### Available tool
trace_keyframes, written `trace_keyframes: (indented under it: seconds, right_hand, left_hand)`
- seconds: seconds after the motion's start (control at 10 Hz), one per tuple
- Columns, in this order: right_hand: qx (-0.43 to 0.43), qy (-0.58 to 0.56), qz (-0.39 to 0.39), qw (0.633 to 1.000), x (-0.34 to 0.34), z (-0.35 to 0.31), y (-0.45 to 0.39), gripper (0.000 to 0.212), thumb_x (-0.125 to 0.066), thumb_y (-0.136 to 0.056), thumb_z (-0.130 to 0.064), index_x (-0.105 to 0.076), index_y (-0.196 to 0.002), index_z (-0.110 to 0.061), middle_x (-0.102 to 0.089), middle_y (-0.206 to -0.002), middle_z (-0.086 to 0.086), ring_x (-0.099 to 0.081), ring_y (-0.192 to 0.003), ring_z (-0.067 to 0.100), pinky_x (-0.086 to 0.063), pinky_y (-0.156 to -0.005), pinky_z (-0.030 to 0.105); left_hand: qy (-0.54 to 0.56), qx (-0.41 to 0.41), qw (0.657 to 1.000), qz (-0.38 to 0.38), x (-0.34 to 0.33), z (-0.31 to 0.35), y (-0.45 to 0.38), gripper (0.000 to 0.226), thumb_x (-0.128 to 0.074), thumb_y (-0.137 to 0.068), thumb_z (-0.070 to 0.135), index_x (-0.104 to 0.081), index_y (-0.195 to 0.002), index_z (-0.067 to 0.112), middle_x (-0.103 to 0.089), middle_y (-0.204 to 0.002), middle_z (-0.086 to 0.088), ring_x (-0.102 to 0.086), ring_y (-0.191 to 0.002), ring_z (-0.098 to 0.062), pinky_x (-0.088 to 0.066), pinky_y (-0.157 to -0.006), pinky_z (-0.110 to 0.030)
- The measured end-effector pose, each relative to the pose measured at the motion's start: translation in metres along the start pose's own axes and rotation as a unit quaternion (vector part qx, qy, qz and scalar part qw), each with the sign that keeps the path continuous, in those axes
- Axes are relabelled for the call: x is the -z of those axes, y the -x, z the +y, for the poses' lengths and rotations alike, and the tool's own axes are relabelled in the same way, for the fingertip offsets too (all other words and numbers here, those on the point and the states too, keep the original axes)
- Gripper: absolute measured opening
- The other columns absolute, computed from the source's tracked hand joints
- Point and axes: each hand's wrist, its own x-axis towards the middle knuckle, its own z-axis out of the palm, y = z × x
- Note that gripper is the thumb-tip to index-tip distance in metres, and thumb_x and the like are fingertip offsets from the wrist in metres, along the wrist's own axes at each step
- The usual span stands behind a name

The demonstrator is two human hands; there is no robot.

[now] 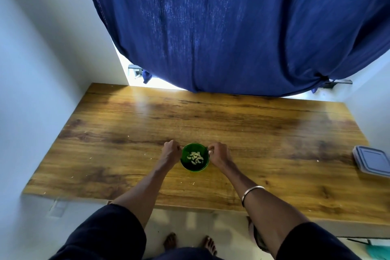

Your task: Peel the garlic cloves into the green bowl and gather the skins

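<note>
A green bowl (194, 167) stands on the wooden table (253, 129), near its front edge at the middle. Several pale peeled garlic cloves (195, 157) lie inside it. My left hand (171, 152) grips the bowl's left rim with curled fingers. My right hand (218, 153) grips the right rim the same way. A few tiny white skin flecks (192, 183) are scattered on the wood in front of the bowl and to its left.
A grey lidded plastic box (372, 160) sits at the table's right edge. A blue curtain (232, 27) hangs over the table's far edge. White walls close in on the left and right. My bare feet show below the table front.
</note>
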Motion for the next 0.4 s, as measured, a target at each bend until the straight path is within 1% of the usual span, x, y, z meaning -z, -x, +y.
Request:
trace_keyframes:
  seconds: [0.1, 0.2, 0.3, 0.4]
  right_hand:
    - [0.012, 0.014, 0.016, 1.000, 0.003, 0.000, 0.003, 0.020, -0.054, -0.099, -0.013, -0.073, -0.101, -0.005, -0.074, -0.102, 0.014, -0.070, -0.096, 0.032, -0.058, -0.073, 0.039]
    - [0.031, 0.042, 0.019, 0.998, 0.008, 0.004, 0.008, 0.023, -0.046, -0.102, -0.012, -0.067, -0.094, -0.004, -0.071, -0.096, 0.015, -0.069, -0.091, 0.033, -0.045, -0.064, 0.033]
    - [0.045, 0.052, 0.022, 0.997, 0.016, 0.011, 0.005, 0.022, -0.045, -0.104, -0.015, -0.062, -0.113, -0.005, -0.067, -0.113, 0.016, -0.065, -0.103, 0.034, -0.042, -0.070, 0.033]
    - [0.055, 0.076, 0.030, 0.995, 0.019, 0.016, 0.001, 0.032, -0.043, -0.105, -0.016, -0.051, -0.134, -0.003, -0.057, -0.132, 0.016, -0.053, -0.124, 0.034, -0.045, -0.095, 0.042]
  left_hand:
    - [-0.030, -0.046, 0.997, 0.051, -0.001, 0.001, 0.007, 0.039, -0.051, -0.102, 0.016, -0.066, -0.078, -0.010, -0.063, -0.071, -0.019, -0.067, -0.069, -0.037, -0.036, -0.053, -0.036]
    - [-0.077, -0.137, 0.985, 0.069, 0.002, 0.001, 0.016, 0.034, -0.048, -0.105, 0.022, -0.070, -0.092, -0.002, -0.073, -0.090, -0.018, -0.070, -0.075, -0.036, -0.049, -0.056, -0.037]
    - [-0.090, -0.175, 0.979, 0.058, 0.010, -0.005, 0.012, 0.033, -0.043, -0.106, 0.023, -0.063, -0.119, 0.000, -0.069, -0.111, -0.018, -0.070, -0.093, -0.034, -0.058, -0.073, -0.043]
    - [-0.098, -0.193, 0.974, 0.061, 0.017, -0.006, 0.008, 0.040, -0.042, -0.107, 0.023, -0.056, -0.135, -0.002, -0.064, -0.129, -0.021, -0.064, -0.116, -0.034, -0.057, -0.092, -0.046]
